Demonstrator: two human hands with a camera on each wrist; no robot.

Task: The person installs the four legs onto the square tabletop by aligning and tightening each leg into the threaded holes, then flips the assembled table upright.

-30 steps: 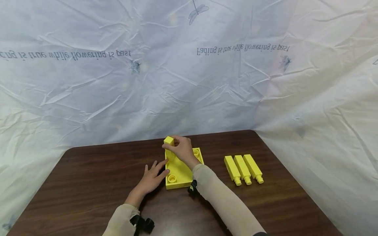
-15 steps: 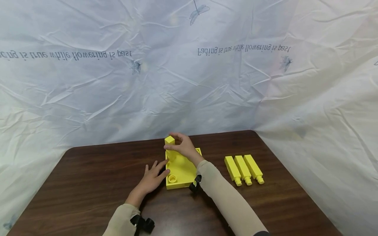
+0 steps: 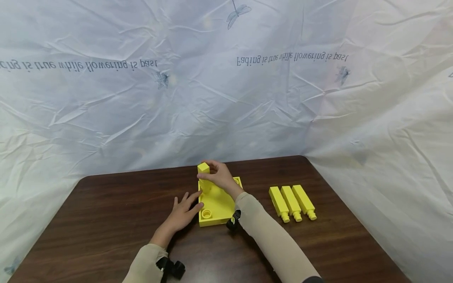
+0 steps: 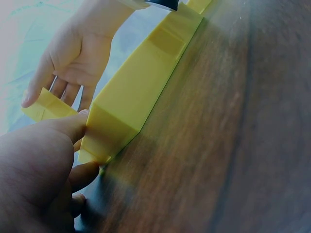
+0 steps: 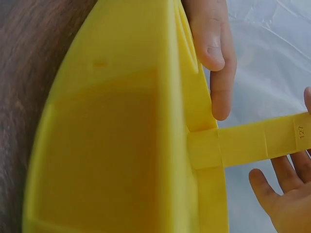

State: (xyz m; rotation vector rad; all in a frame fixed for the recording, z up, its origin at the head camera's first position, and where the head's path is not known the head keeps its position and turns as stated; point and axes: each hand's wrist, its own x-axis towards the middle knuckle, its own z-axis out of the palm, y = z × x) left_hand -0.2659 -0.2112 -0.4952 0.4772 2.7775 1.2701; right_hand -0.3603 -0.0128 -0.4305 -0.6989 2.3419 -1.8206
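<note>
- The yellow peg (image 3: 203, 173) stands upright in a socket at the far left corner of the yellow base plate (image 3: 217, 204), which lies flat near the middle of the desk (image 3: 106, 220), closer to its far edge.
- The right hand (image 3: 219, 176) has its fingers curled round the peg's upper part; in the right wrist view the peg (image 5: 262, 143) meets the plate (image 5: 121, 145) squarely, but how deep it sits cannot be told.
- If it is only part-seated, a sideways pull on letting go could tilt it or draw it out of the socket.
- The left hand (image 3: 182, 212) lies flat, fingers straight, its fingertips (image 4: 73, 128) touching the plate's left edge (image 4: 131, 102). It only presses there, so a hard push on the peg could slide the plate toward the desk's right edge or lift its near end.
- The right sleeve (image 3: 262, 232) crosses over the plate's near right corner; drawing the arm back carelessly could drag the plate.
- Three spare pegs (image 3: 291, 202) lie side by side, well apart toward the desk's right edge; a sweeping forearm could scatter them or roll one off.
</note>
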